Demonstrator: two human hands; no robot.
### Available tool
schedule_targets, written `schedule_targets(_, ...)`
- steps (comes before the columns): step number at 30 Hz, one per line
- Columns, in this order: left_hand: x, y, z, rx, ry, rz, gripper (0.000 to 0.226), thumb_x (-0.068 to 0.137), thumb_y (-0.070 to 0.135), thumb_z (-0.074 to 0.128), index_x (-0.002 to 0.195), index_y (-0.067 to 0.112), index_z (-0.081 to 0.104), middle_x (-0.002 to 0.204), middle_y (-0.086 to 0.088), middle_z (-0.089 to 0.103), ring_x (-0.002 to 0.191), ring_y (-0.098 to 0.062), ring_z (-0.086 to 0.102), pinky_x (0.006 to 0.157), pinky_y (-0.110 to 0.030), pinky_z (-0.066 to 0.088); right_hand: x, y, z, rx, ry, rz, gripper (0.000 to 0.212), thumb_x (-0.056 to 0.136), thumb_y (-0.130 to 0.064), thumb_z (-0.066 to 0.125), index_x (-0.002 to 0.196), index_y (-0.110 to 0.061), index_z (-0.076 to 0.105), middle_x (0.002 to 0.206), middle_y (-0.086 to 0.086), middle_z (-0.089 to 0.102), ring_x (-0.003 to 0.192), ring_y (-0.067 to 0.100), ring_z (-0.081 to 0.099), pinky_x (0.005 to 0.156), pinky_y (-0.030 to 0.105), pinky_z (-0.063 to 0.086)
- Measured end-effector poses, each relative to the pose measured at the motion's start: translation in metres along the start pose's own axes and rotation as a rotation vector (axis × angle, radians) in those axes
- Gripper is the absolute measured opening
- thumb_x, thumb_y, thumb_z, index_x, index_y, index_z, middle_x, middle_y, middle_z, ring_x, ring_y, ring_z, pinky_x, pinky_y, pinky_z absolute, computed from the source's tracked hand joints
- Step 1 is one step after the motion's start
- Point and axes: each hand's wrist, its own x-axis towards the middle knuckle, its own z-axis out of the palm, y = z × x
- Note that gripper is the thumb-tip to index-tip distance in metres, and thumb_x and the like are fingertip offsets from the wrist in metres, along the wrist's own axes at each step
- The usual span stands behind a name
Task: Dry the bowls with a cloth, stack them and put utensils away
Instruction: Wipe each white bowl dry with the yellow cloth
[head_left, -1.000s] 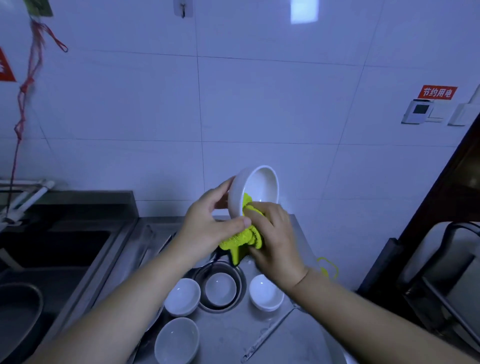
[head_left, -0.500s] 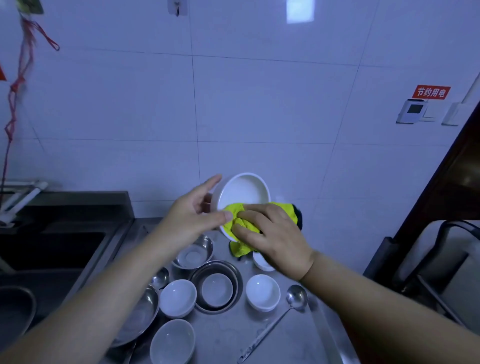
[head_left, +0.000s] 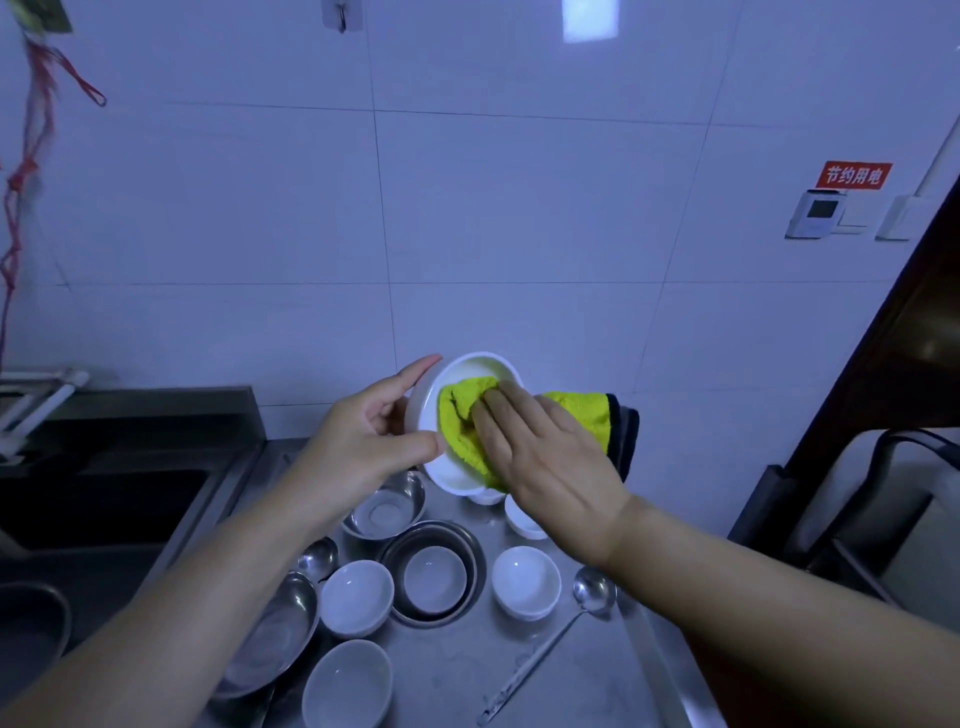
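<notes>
Tilting above the tabletop (head_left: 561, 691), a white bowl (head_left: 470, 370) is gripped by the left hand (head_left: 363, 447); its inside is half hidden by a yellow cloth (head_left: 460, 421) pressed under the flat right hand (head_left: 545, 457).

The right hand (head_left: 550, 457) hides part of the cloth (head_left: 462, 421).

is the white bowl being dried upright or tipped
Tipped: the white bowl is held on edge, its opening facing the camera, with the yellow cloth inside.
</notes>
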Motion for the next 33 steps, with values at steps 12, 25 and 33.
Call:
schedule_targets(12,-0.008,-0.004,-0.012,0.032,-0.015,0.007,0.071,0.048,0.029,0.076,0.115,0.047,0.062,0.113,-0.003,0.069,0.092,-0.010,0.064,0.086,-0.026,0.051,-0.008,-0.005,0.001,0.530,-0.088,-0.196,0.045,0.083,-0.012,0.041,0.120,-0.014,0.065,0.131,0.008,0.058,0.128,0.030,0.048,0.092,0.040,0.043)
schedule_targets(25,0.000,0.001,-0.001,0.041,0.035,-0.120,0.068,0.057,0.017,0.070,0.120,0.038,0.057,0.086,-0.004,0.067,0.060,-0.009,0.058,0.053,-0.023,0.047,-0.014,0.001,0.016,0.135,0.024,-0.084,0.045,0.083,-0.011,0.044,0.126,-0.009,0.058,0.131,0.013,0.056,0.121,0.032,0.045,0.094,0.038,0.036)
schedule_targets(33,-0.007,-0.017,0.021,-0.162,0.120,-0.144,0.070,0.057,0.015,0.069,0.124,0.034,0.060,0.086,-0.010,0.061,0.067,-0.019,0.058,0.064,-0.031,0.052,-0.016,-0.070,0.016,0.806,0.178,0.456,0.066,0.059,-0.007,0.073,0.120,-0.028,0.056,0.117,-0.006,0.058,0.107,0.019,0.052,0.091,0.029,0.038)
